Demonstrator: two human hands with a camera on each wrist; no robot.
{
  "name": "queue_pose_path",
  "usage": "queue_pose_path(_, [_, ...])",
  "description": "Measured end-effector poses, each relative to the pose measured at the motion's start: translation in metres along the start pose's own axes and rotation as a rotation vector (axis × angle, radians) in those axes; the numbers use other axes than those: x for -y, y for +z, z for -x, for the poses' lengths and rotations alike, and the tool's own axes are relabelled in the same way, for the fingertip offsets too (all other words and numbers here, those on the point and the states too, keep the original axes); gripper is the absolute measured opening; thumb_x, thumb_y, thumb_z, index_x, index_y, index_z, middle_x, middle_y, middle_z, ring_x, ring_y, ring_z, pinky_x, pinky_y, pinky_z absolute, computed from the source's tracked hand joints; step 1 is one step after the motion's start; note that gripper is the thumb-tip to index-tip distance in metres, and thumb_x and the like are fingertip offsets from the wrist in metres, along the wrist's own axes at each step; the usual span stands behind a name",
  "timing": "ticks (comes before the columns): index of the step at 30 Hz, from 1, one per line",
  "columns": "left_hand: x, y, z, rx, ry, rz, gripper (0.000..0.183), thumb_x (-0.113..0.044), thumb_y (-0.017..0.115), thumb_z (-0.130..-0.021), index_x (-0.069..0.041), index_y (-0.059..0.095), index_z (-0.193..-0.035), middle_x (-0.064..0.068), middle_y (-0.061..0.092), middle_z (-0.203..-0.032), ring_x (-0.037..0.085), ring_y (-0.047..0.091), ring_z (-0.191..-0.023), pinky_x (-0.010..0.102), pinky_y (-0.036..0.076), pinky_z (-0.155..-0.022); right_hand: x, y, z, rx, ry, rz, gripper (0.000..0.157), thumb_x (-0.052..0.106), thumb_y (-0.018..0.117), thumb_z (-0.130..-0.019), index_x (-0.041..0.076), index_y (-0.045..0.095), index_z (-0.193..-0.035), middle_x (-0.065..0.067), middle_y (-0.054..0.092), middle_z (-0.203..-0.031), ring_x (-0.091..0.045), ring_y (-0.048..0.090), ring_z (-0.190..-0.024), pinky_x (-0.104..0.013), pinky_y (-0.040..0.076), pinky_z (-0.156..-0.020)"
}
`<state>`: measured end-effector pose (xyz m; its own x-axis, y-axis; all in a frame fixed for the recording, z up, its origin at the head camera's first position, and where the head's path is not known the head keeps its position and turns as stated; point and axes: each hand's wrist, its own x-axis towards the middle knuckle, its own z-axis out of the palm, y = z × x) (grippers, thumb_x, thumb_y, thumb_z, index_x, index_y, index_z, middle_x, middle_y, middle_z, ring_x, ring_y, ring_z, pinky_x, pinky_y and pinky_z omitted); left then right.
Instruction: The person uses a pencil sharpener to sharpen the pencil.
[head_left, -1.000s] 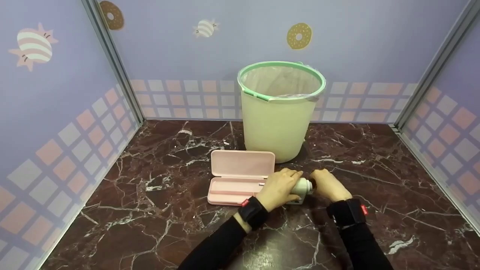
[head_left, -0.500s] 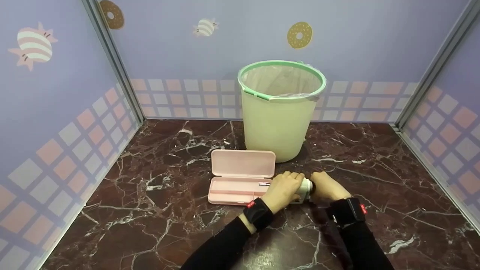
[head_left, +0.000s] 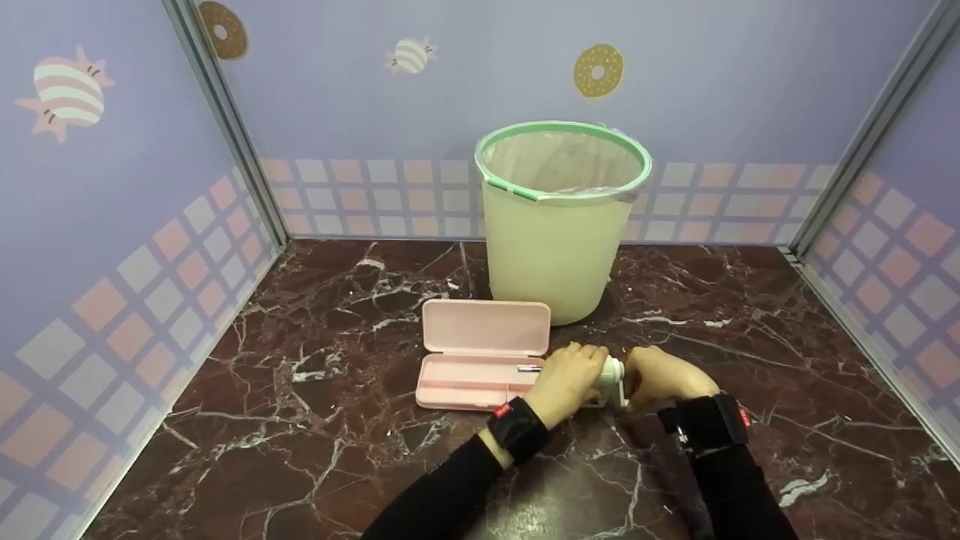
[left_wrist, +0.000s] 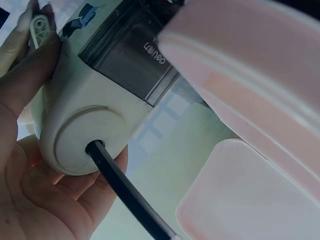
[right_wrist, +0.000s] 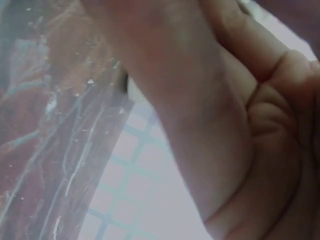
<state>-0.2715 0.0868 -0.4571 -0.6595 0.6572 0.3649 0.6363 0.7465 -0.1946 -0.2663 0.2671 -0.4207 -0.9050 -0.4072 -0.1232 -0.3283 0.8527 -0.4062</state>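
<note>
A pale crank pencil sharpener with a dark see-through shavings drawer stands on the table, partly hidden under my left hand. That hand grips the sharpener's body from above. A dark pencil sits in the round front hole; its silvery end shows left of the hand, over the pencil case. My right hand is at the sharpener's right side, its curled fingers holding the crank handle's end. The crank arm points down toward me. In the right wrist view, my palm and fingers fill most of the picture.
An open pink pencil case lies left of the sharpener, its lid folded back. Behind stands a light green trash bin with a bag liner. Patterned wall panels border the dark marbled table at the back and sides.
The crank has turned, and its arm now shows pointing down. My right hand has moved with it and shifted slightly right. My left hand shifted slightly early on, then stayed still on the sharpener.
</note>
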Motion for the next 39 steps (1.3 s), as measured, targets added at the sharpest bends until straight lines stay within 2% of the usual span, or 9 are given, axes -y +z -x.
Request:
queue_pose_path(6, [-0.001, 0.001, 0.0, -0.003, -0.005, 0.013, 0.06, -0.039, 0.084, -0.073, -0.013, 0.062, -0.122, -0.002, 0.071, -0.111, 0.015, 0.066, -0.094, 0.025, 0.055, -0.077, 0.005, -0.009, 0.006, 0.038, -0.039, -0.057, 0.017, -0.007, 0.074, -0.055, 0.007, 0.069, -0.064, 0.003, 0.065, -0.059, -0.007, 0.05, -0.05, -0.023, 0.045, -0.048])
queue_pose_path(11, [-0.002, 0.002, -0.001, -0.024, -0.015, 0.014, 0.055, -0.03, 0.085, -0.072, -0.013, 0.063, -0.119, -0.002, 0.071, -0.108, 0.015, 0.066, -0.091, 0.025, 0.055, -0.074, 0.009, -0.015, 0.011, 0.031, -0.081, -0.076, 0.017, -0.007, 0.074, -0.056, 0.007, 0.069, -0.064, 0.002, 0.067, -0.059, -0.005, 0.052, -0.05, -0.022, 0.046, -0.047])
queue_pose_path(16, [-0.002, 0.002, -0.001, -0.061, -0.011, -0.007, 0.049, -0.024, 0.084, -0.073, -0.013, 0.065, -0.116, -0.003, 0.071, -0.105, 0.015, 0.066, -0.088, 0.024, 0.055, -0.073, 0.011, -0.023, 0.017, -0.006, -0.149, -0.09, 0.016, -0.007, 0.075, -0.06, 0.007, 0.071, -0.067, 0.0, 0.071, -0.065, -0.004, 0.059, -0.054, -0.022, 0.05, -0.052])
queue_pose_path(24, [-0.002, 0.001, -0.001, -0.089, 0.013, 0.003, 0.044, -0.019, 0.08, -0.075, -0.013, 0.065, -0.116, -0.003, 0.072, -0.105, 0.014, 0.066, -0.085, 0.023, 0.055, -0.072, 0.013, -0.029, 0.021, -0.08, -0.211, -0.069, 0.017, -0.008, 0.07, -0.065, 0.008, 0.071, -0.068, 0.002, 0.071, -0.066, -0.002, 0.06, -0.057, -0.02, 0.049, -0.055])
queue_pose_path(33, [0.001, 0.003, -0.001, -0.113, 0.036, -0.009, 0.042, -0.019, 0.08, -0.075, -0.012, 0.065, -0.113, -0.003, 0.072, -0.103, 0.014, 0.066, -0.082, 0.023, 0.054, -0.07, 0.013, -0.031, 0.02, -0.266, -0.166, -0.071, 0.01, -0.007, 0.076, -0.072, 0.003, 0.074, -0.075, -0.007, 0.073, -0.072, -0.009, 0.063, -0.062, -0.024, 0.052, -0.059])
queue_pose_path(39, [0.002, 0.005, -0.001, -0.111, 0.048, -0.055, 0.039, -0.017, 0.077, -0.078, -0.014, 0.066, -0.115, -0.005, 0.072, -0.104, 0.012, 0.066, -0.082, 0.021, 0.054, -0.07, 0.01, -0.023, 0.01, -0.403, -0.121, -0.069, 0.01, -0.008, 0.076, -0.074, 0.002, 0.073, -0.072, -0.009, 0.072, -0.07, -0.015, 0.066, -0.06, -0.025, 0.052, -0.056])
